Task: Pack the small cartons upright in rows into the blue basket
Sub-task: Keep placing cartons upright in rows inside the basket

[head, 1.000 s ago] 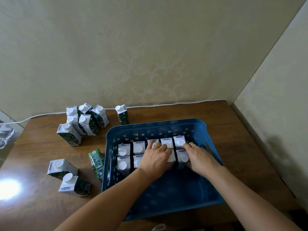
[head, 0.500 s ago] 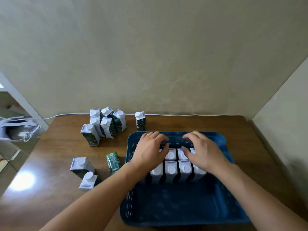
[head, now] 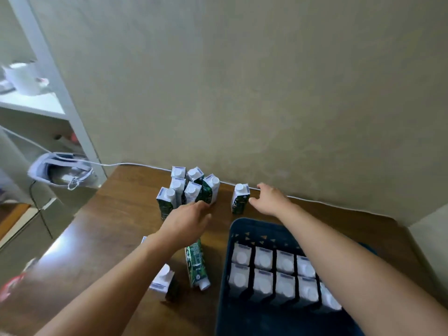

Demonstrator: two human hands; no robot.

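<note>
Both hands have left the basket (head: 234, 241), two rows packed inside; left hand (head: 185, 220) and right hand (head: 270, 200), fingers relaxed and empty, now reach for cartons (head: 191, 187) at the table's (head: 116, 229) far edge.

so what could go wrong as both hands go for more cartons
1. The left hand reaches into the tight cluster of upright cartons; a nudge to one could topple its neighbours.
2. The right hand is open beside the lone carton, which stands apart with nothing to brace it, so a push could tip it.
3. The right forearm crosses above the packed rows in the blue basket; on the way back it could clip them.
</note>
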